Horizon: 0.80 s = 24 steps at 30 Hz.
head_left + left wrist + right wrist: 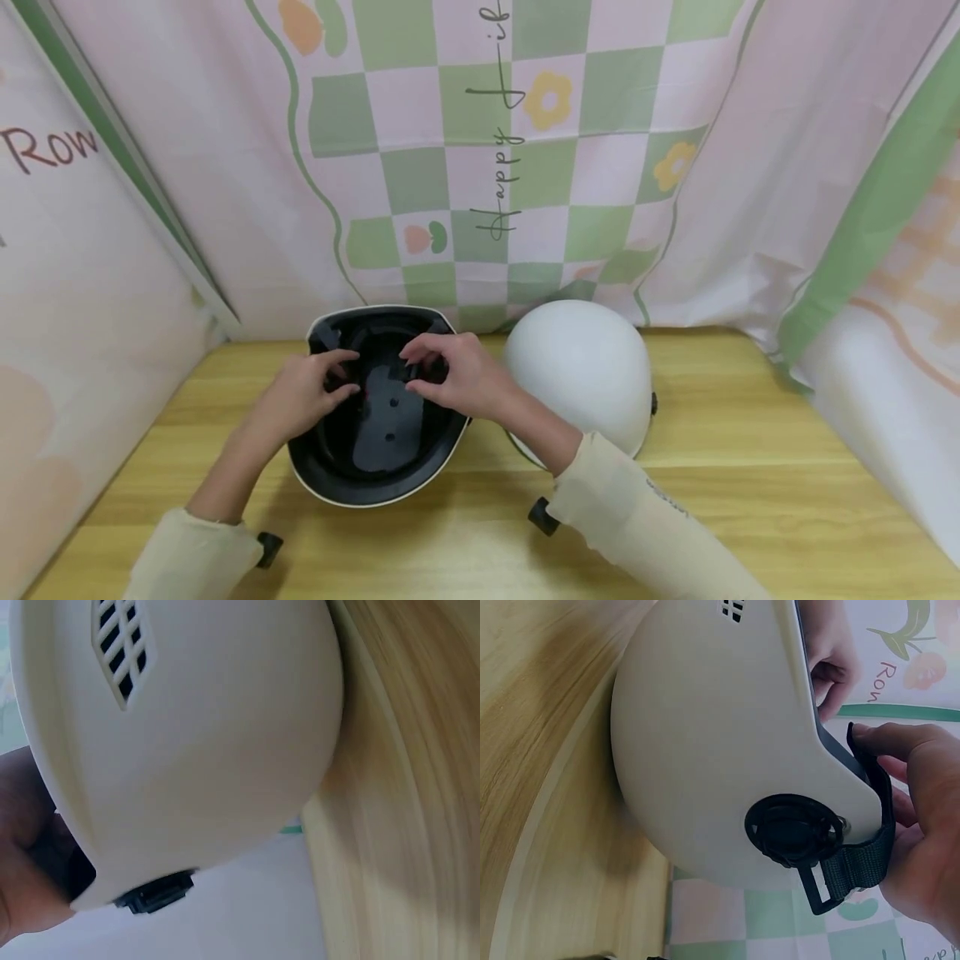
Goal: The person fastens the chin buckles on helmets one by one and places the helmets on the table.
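nearest the camera, at the lower left, is a cream left sleeve [187,554], a black piece [268,550] beside its cuff. beyond it the left hand [303,387] is over the left side of an upturned helmet [386,425]; thumb and forefinger curve towards each other with a gap between their tips, and i cannot tell whether the fingers hold anything. this helmet rests on the wood-grained table [712,517], left of the middle, its black hollow facing up. the left wrist view shows its pale shell with a lattice vent [124,652] and a dark fitting [157,892]. rightward, the right hand [453,371] is at the helmet's right side, pinching a black strap [862,866] between thumb and fingers; a round black knob [791,829] sits on the shell just beside the strap. next comes a white helmet [581,367], dome up, partly hidden by the right forearm. the right sleeve [645,521] crosses the lower right. behind everything hangs a cloth [540,175] with green checks and yellow flowers.
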Motion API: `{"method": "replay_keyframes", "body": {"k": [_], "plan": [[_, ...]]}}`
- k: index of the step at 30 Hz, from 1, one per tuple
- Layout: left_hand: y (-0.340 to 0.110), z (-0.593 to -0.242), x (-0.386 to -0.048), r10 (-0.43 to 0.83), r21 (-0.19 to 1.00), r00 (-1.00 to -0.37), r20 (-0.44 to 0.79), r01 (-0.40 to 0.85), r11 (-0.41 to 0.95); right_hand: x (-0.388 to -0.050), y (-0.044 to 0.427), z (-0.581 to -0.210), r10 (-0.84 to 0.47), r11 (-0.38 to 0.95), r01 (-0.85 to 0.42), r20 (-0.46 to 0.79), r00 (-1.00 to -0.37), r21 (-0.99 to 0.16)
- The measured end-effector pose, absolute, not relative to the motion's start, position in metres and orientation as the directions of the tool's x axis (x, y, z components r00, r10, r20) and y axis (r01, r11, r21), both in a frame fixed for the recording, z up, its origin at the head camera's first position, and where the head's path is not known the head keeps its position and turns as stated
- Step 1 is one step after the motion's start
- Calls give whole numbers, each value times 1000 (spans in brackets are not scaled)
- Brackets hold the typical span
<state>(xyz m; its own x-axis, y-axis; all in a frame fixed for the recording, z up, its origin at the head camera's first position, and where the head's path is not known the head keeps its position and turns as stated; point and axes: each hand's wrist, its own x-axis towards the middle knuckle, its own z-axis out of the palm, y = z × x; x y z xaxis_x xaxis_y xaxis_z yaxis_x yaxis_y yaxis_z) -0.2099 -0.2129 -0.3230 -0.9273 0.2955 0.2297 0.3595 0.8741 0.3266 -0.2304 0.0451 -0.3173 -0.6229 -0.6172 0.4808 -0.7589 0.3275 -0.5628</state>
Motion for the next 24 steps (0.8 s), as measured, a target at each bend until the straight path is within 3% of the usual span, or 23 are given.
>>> {"method": "replay_keyframes", "body": {"k": [4, 12, 24], "plan": [[-214, -324, -213, 343, 391, -924, 170, 383, 837, -230, 43, -316, -632, 316, -764, 475, -612, -563], [-220, -326, -214, 376, 504, -906, 193, 421, 754, -231, 40, -316, -641, 301, -751, 457, -616, -588], [-224, -321, -203, 275, 708, -935, 224, 350, 613, -233, 38, -317, -593, 340, -695, 429, -681, -634]]}}
